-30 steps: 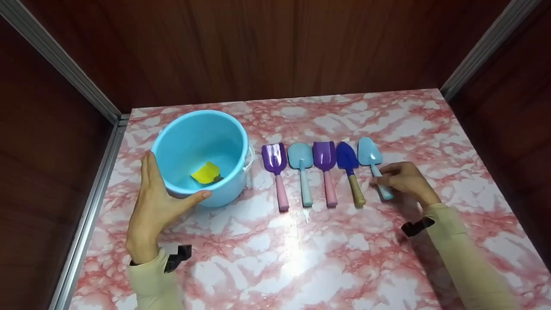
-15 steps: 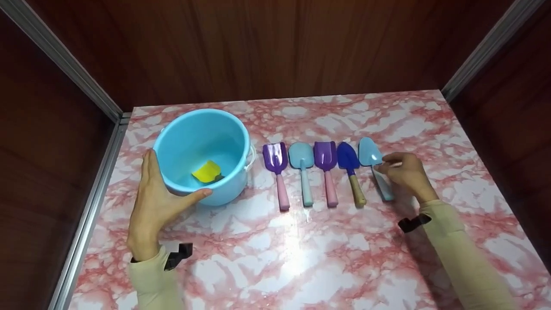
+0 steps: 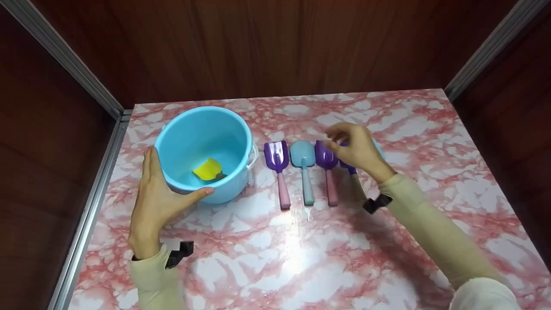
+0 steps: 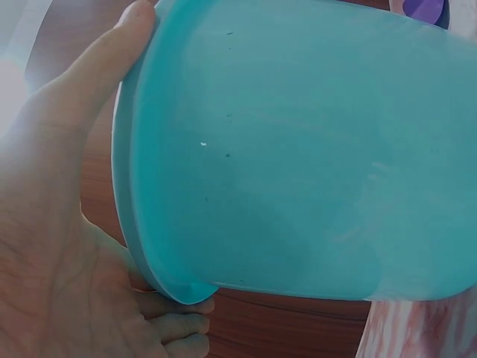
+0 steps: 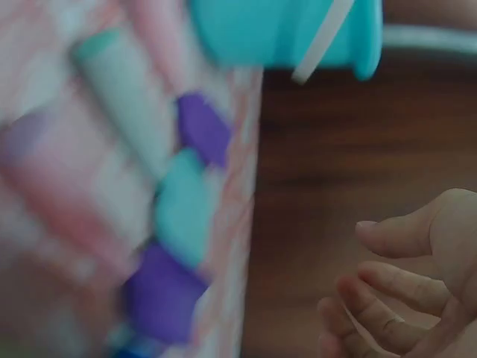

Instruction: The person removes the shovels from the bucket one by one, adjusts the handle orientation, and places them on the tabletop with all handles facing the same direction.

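Observation:
A light blue bucket (image 3: 232, 189) stands tilted to my view at the left of the table. My left hand (image 3: 157, 202) rests against its rim, thumb along the front and straight fingers up the left side. Inside lies a yellow shovel (image 3: 208, 168). My right hand (image 3: 355, 144) is over the row of shovels with fingers loosely bent, holding nothing. Left of it lie a purple scoop (image 3: 276, 156), a light blue shovel (image 3: 302, 153) and another purple scoop (image 3: 326, 161), partly overlapped by the fingers. The hand and wrist mostly cover a dark blue trowel (image 3: 347, 168) and a light blue trowel (image 3: 379, 148).
The pink-and-white marbled table (image 3: 258, 258) has a dark wood panel (image 3: 275, 47) behind it and panels on both sides. The bucket's white handle (image 3: 254, 156) hangs on its right, close to the first purple scoop.
My right hand has left the light blue trowel at the row's right end and moved left and up over the neighbouring shovels. My left hand has stayed at the bucket.

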A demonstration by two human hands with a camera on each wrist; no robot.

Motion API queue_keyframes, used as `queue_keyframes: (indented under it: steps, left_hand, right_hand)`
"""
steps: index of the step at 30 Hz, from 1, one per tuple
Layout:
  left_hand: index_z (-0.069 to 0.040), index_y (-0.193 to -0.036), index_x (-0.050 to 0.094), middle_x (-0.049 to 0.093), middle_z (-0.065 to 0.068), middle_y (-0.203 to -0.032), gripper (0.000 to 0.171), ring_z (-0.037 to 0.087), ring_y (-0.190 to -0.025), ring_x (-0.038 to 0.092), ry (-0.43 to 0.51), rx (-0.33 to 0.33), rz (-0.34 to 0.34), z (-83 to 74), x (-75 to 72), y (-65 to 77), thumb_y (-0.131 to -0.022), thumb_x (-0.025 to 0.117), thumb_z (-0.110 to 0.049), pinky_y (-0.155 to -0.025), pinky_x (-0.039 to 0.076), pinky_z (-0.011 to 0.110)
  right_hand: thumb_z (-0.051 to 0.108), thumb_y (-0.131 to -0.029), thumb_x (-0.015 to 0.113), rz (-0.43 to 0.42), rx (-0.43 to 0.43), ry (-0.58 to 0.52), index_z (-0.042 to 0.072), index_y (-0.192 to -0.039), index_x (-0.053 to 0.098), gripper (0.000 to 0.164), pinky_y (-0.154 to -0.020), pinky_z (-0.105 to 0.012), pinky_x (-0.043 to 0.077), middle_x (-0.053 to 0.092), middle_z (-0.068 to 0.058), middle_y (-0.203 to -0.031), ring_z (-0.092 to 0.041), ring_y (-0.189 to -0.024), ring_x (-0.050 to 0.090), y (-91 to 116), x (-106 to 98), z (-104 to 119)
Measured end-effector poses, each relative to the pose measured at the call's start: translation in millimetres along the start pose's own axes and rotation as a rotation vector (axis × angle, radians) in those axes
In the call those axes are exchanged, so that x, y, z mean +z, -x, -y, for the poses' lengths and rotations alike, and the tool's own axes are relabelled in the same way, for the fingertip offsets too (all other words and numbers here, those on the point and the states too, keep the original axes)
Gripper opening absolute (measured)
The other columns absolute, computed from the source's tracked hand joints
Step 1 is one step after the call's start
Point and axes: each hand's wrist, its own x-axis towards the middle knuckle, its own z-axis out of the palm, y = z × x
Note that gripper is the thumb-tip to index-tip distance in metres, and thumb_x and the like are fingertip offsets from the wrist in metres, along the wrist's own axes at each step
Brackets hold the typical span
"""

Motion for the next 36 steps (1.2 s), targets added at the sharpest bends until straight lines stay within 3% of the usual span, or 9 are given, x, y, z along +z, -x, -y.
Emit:
queue_keyframes:
  steps: [8, 15, 19, 24, 29, 32, 36]
  left_hand:
    - [-0.024, -0.17, 0.019, 0.034, 0.007, -0.165, 0.14, 0.037, -0.142, 0.047, 0.01, -0.005, -0.005, -1.6, -1.9, 0.6, -0.063, 0.101, -0.057, -0.113, 0.047, 0.069]
    - [-0.024, -0.17, 0.019, 0.034, 0.007, -0.165, 0.139, 0.036, -0.143, 0.046, 0.022, 0.011, -0.002, -1.9, -0.6, 0.5, -0.063, 0.102, -0.056, -0.114, 0.046, 0.068]
    - [-0.023, -0.17, 0.018, 0.033, 0.008, -0.165, 0.14, 0.036, -0.143, 0.046, 0.021, 0.006, 0.003, -1.3, 0.2, 0.2, -0.063, 0.101, -0.057, -0.116, 0.045, 0.067]
    - [-0.02, -0.171, 0.016, 0.032, 0.008, -0.166, 0.141, 0.036, -0.144, 0.046, 0.004, 0.007, 0.009, -1.0, -0.4, 1.3, -0.064, 0.101, -0.058, -0.117, 0.045, 0.066]
    - [-0.019, -0.171, 0.013, 0.028, 0.007, -0.169, 0.144, 0.035, -0.146, 0.043, -0.017, 0.016, 0.013, -2.8, 0.2, 1.9, -0.064, 0.1, -0.06, -0.118, 0.043, 0.065]
    - [-0.019, -0.172, 0.011, 0.026, 0.007, -0.171, 0.145, 0.036, -0.147, 0.042, -0.024, 0.023, 0.012, -3.9, 1.5, 2.4, -0.065, 0.099, -0.06, -0.118, 0.043, 0.066]
    - [-0.019, -0.172, 0.011, 0.026, 0.006, -0.171, 0.146, 0.036, -0.147, 0.042, -0.026, 0.024, 0.006, -5.3, 2.8, 2.4, -0.064, 0.099, -0.061, -0.118, 0.043, 0.067]
  right_hand:
    - [0.012, -0.1, 0.075, 0.174, -0.224, -0.061, 0.0, -0.123, 0.077, 0.026, -0.093, -0.04, 0.064, 0.078, -0.015, -0.118, -0.026, -0.104, 0.074, -44, 38, 88]
    - [0.018, -0.1, 0.076, 0.257, -0.287, -0.085, 0.002, -0.126, 0.077, 0.031, -0.094, -0.035, 0.064, 0.078, -0.014, -0.123, -0.021, -0.108, 0.076, -72, 71, 133]
    - [0.019, -0.099, 0.078, 0.313, -0.271, -0.051, 0.0, -0.129, 0.075, 0.035, -0.094, -0.035, 0.064, 0.077, -0.014, -0.125, -0.023, -0.111, 0.077, -78, 87, 145]
    - [0.02, -0.099, 0.079, 0.414, -0.248, 0.011, -0.003, -0.137, 0.068, 0.046, -0.098, -0.042, 0.063, 0.073, -0.018, -0.134, -0.029, -0.12, 0.075, -82, 109, 157]
    - [0.034, -0.099, 0.079, 0.609, -0.11, 0.225, 0.003, -0.156, 0.052, 0.071, -0.112, -0.044, 0.055, 0.062, -0.016, -0.151, -0.028, -0.136, 0.063, -85, 129, 176]
    - [0.042, -0.099, 0.077, 0.75, -0.045, 0.396, 0.005, -0.153, 0.054, 0.07, -0.112, -0.039, 0.053, 0.064, -0.013, -0.142, -0.026, -0.128, 0.06, -87, 141, 187]
    - [0.039, -0.099, 0.077, 0.886, -0.015, 0.518, 0.005, -0.129, 0.062, 0.048, -0.088, -0.034, 0.051, 0.061, -0.007, -0.109, -0.023, -0.1, 0.056, -89, 155, 194]
